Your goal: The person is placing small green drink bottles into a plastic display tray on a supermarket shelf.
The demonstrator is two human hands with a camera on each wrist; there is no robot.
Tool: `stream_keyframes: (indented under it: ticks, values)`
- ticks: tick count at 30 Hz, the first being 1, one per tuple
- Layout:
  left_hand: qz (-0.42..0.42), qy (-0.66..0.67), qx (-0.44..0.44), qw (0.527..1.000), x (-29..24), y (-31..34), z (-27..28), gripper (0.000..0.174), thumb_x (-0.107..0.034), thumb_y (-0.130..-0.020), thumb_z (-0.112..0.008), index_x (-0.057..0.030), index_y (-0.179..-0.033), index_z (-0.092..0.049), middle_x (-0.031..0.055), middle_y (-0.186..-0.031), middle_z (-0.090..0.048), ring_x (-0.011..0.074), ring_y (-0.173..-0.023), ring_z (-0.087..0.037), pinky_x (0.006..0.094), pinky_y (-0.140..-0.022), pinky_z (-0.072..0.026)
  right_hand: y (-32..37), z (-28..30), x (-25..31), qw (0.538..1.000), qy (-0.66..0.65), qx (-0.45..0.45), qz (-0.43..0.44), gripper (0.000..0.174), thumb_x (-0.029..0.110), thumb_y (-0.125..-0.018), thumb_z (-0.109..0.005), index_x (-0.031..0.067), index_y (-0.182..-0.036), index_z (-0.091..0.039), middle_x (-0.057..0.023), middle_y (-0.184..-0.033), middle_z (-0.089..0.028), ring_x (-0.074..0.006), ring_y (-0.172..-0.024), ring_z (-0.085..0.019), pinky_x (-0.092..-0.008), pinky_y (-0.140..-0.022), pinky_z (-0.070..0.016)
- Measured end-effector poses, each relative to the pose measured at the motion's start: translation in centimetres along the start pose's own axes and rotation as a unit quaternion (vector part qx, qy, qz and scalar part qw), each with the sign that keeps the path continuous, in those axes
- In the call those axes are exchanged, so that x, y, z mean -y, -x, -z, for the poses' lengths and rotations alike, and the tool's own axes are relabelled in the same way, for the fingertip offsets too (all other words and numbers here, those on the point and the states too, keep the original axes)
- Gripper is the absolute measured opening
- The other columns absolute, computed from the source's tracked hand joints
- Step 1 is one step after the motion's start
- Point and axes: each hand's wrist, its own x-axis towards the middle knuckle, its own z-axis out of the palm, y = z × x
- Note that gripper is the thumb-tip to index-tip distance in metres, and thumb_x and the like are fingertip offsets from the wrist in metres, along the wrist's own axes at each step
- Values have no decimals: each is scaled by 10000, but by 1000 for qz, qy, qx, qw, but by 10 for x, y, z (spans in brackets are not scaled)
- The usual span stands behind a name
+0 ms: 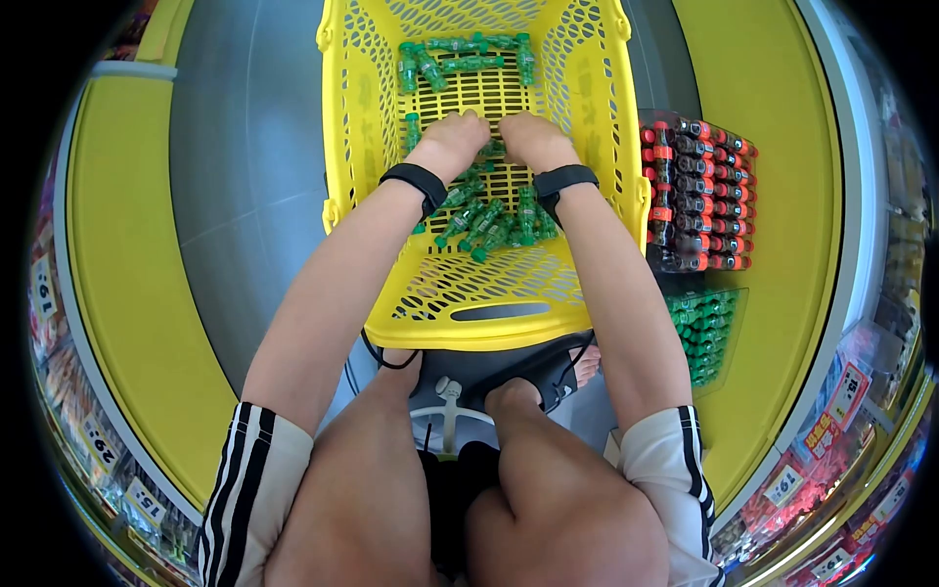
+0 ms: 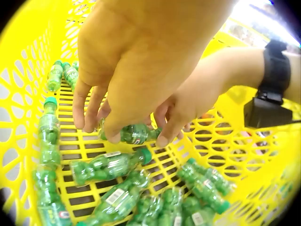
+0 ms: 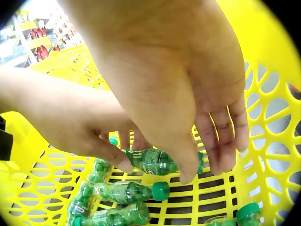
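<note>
Both hands reach down into a yellow perforated shopping basket (image 1: 469,338). Between them, close over the slotted floor, lies a small green bottle (image 3: 157,161) with a green cap. My left hand (image 1: 450,144) pinches one end with thumb and fingers, and my right hand (image 1: 537,143) pinches the other, at the cap in the right wrist view. Another green bottle (image 2: 110,165) lies on its side just nearer. Several more green bottles (image 1: 484,223) are heaped at the basket's near end, and others (image 1: 472,63) lie along the far end.
Right of the basket, a clear pack of dark red-capped bottles (image 1: 696,196) stands on a yellow ledge (image 1: 782,245). A tray of green bottles (image 1: 706,333) sits nearer. Shelves with price tags (image 1: 782,486) line both sides. The person's knees (image 1: 567,489) are close to the basket's near edge.
</note>
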Motion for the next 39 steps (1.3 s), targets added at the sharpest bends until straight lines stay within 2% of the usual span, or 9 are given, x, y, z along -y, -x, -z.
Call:
stream_keyframes:
  ticks: [5,7,12,14,16,23,24,28,39]
  values:
    - [-30,45,37,998,-8,4,33,298,45,-969,-651,-1,-1264,-650,200,-1241,-710,399,-1186,-716,471,-976,-614,24,8,-3,1000,-24,19,8,200,80,-875,-803,0,-1056,-834,-220,-1076,-816,-410,-1027,-804,-507,-846,-654]
    - [-31,61,26,997,-9,7,37,274,30,-978,-640,-12,-1247,-665,189,-1222,-721,394,-1188,-714,477,-977,-607,41,12,2,999,-23,-40,-4,134,50,-843,-778,-10,-950,-833,-247,-1010,-804,-422,-957,-800,-506,-817,-648]
    - [-37,97,-5,995,-27,24,58,207,-35,-1004,-613,-54,-1184,-714,164,-1191,-743,389,-1183,-711,481,-966,-594,92,44,9,999,-23,-47,2,125,48,-841,-735,-4,-910,-825,-260,-1003,-799,-427,-934,-795,-517,-808,-642]
    - [-93,101,-104,985,-26,29,55,178,-88,-1013,-614,-69,-1147,-730,163,-1198,-744,379,-1154,-714,463,-958,-589,98,49,8,998,-20,-53,-5,132,49,-851,-717,0,-912,-823,-258,-1008,-799,-427,-938,-795,-522,-808,-641]
    - [-127,93,-146,977,-29,39,67,158,-82,-983,-636,-60,-1097,-743,168,-1110,-745,374,-1084,-731,459,-918,-601,100,54,5,1000,-19,3,-15,382,-40,-796,-677,29,-1159,-775,-218,-1011,-802,-383,-790,-802,-486,-656,-637]
    - [-255,112,-345,897,-40,82,89,140,-80,-923,-646,-36,-1054,-667,151,-974,-667,355,-970,-693,464,-849,-576,154,69,5,996,-84,-29,13,242,55,-916,-718,-60,-1128,-700,-244,-946,-785,-349,-676,-784,-466,-576,-613]
    - [-243,81,-312,915,-40,84,88,189,-61,-931,-629,-23,-1116,-632,155,-989,-647,360,-964,-678,479,-845,-566,170,71,8,991,-115,-62,6,179,11,-888,-645,-21,-1020,-762,-269,-1013,-774,-454,-972,-766,-538,-849,-622]
    - [-243,88,-263,929,-53,111,98,238,-28,-925,-624,-4,-1161,-602,171,-1000,-624,372,-947,-662,479,-844,-555,198,48,-3,971,-100,-206,66,128,28,-934,-666,-36,-1044,-676,-273,-949,-731,-455,-953,-732,-543,-865,-596]
    - [-205,89,-121,967,-107,149,129,313,-4,-891,-746,24,-1147,-568,176,-1080,-634,374,-1036,-700,463,-857,-600,289,42,-22,943,-248,-211,69,264,33,-942,-776,-38,-1147,-626,-263,-1081,-730,-485,-1003,-713,-529,-835,-578]
